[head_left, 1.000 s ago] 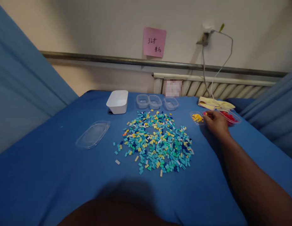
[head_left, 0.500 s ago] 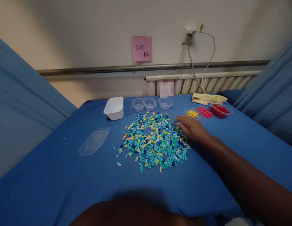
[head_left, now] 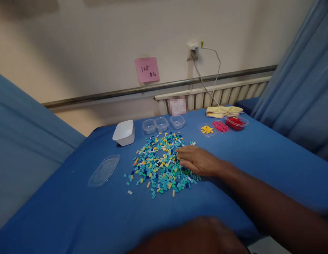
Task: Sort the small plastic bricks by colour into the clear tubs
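A wide pile of small plastic building bricks (head_left: 164, 165), mostly teal, blue, green and pale yellow, lies spread on the blue cloth. My right hand (head_left: 197, 160) rests over the pile's right side, palm down, with its fingers stretched out to the left across the bricks. Its fingertips touch or hover just above them; which one I cannot tell. A few loose bricks (head_left: 192, 143) sit just behind this hand. Low at the front edge, my left hand (head_left: 198, 234) is dark and smeared by motion, so its fingers do not show clearly. It is apart from the pile.
A white tub (head_left: 124, 133) and clear plastic boxes (head_left: 161, 124) stand behind the pile. Back right are containers of yellow bricks (head_left: 206, 129), pink bricks (head_left: 220, 126) and red bricks (head_left: 235, 123), beside a yellow cloth (head_left: 219, 112). A clear lid (head_left: 104, 171) lies at left.
My right hand has moved from the pile's right edge further in over the bricks and nearer to me. My left hand has shifted right along the front edge. The camera view has tilted.
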Action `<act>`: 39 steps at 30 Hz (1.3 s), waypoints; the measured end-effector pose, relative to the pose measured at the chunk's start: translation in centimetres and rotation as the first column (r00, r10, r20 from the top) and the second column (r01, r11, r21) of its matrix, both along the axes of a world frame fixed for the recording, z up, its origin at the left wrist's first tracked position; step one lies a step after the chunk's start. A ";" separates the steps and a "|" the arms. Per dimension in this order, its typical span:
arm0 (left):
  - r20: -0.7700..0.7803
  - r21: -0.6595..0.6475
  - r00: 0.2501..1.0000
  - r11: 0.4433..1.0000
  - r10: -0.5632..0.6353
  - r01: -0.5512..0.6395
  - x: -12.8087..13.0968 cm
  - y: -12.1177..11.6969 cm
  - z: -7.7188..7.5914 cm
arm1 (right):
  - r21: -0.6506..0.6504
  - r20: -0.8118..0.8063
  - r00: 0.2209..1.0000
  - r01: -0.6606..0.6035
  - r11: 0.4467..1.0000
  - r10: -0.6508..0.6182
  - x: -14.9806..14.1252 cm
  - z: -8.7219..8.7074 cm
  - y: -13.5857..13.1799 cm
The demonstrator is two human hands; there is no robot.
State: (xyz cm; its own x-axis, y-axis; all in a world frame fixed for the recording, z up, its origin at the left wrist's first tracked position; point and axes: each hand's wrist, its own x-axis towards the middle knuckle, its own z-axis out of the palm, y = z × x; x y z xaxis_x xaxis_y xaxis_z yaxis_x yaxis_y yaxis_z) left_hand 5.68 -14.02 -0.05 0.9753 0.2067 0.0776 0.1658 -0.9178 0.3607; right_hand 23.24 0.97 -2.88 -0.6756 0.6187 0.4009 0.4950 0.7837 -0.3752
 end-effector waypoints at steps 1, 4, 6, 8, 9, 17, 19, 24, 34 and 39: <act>0.029 0.004 0.999 0.999 0.036 -0.036 -1.3 1.6 0.9 | 0.032 -0.017 0.993 0.113 0.993 -0.113 1.0 -0.1 1.3; 0.199 0.020 0.923 0.940 0.331 -0.341 -6.1 7.5 3.0 | 0.037 -0.012 0.791 0.612 0.790 -0.612 5.0 -0.1 5.3; 0.318 0.028 0.778 0.815 0.542 -0.579 -9.2 11.1 3.6 | 0.034 -0.001 0.690 0.724 0.689 -0.724 7.5 -0.2 7.6; 0.413 0.006 0.602 0.659 0.684 -0.753 -11.8 13.7 3.2 | 0.040 0.027 0.659 0.751 0.659 -0.752 9.1 -0.4 9.1; 0.425 -0.013 0.538 0.599 0.729 -0.801 -12.9 14.6 2.7 | 0.044 0.048 0.662 0.746 0.664 -0.748 9.6 -0.6 9.5; 0.355 -0.053 0.394 0.439 0.848 -0.897 -16.5 15.3 -0.5 | 0.064 0.202 0.657 0.731 0.680 -0.726 9.9 -2.6 10.7; 0.346 -0.048 0.393 0.434 0.852 -0.900 -16.8 15.4 -0.5 | 0.070 0.215 0.653 0.731 0.678 -0.726 10.0 -2.8 11.0; 0.335 -0.035 0.425 0.462 0.841 -0.886 -16.9 15.6 -0.6 | 0.091 0.218 0.635 0.743 0.663 -0.741 10.3 -3.0 11.1; 0.271 0.033 0.426 0.434 0.863 -0.900 -17.0 15.4 -1.4 | 0.063 -0.091 0.874 0.483 0.874 -0.476 6.8 -0.7 6.4; 0.190 0.108 0.530 0.518 0.827 -0.848 -16.8 15.2 -2.4 | -0.047 -0.159 0.925 0.342 0.938 -0.345 3.9 0.1 2.8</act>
